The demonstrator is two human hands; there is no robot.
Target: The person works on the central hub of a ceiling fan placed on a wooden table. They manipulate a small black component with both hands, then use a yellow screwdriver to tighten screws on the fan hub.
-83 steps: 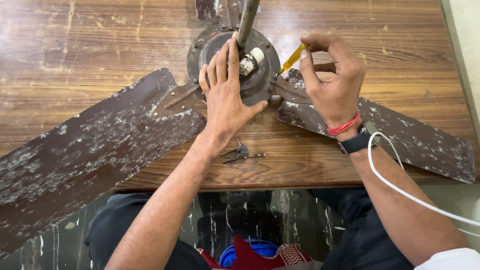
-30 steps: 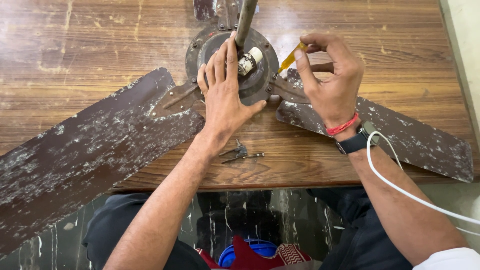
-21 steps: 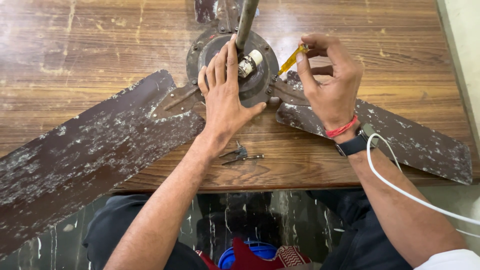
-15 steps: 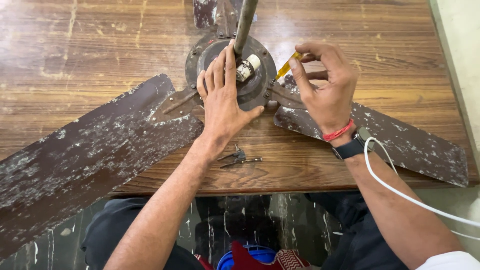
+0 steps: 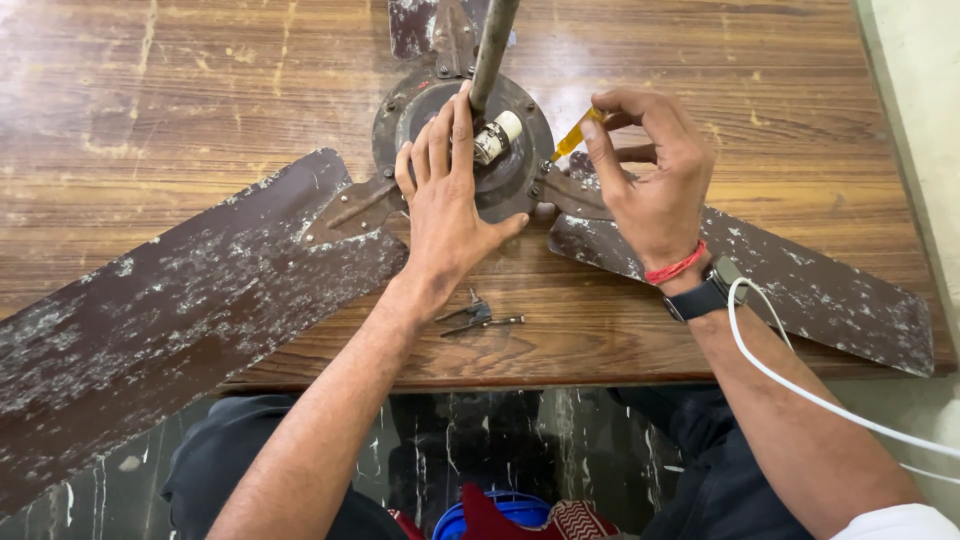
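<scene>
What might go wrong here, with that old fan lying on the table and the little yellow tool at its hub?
The yellow screwdriver is pinched only at the fingertips of the right hand; it could slip off the hub toward the left hand pressed beside it. The loose screws lie near the table edge and could roll off. The left blade overhangs that edge, so a knock might swing the fan.

Likely a home or small repair spot, not a fitted workshop; a worn wooden table [image 5: 200, 90] carries a dismantled ceiling fan [image 5: 470, 150]. Dark marble-patterned floor [image 5: 480, 460] and a plain pale wall [image 5: 920, 100] show beside it.
</scene>
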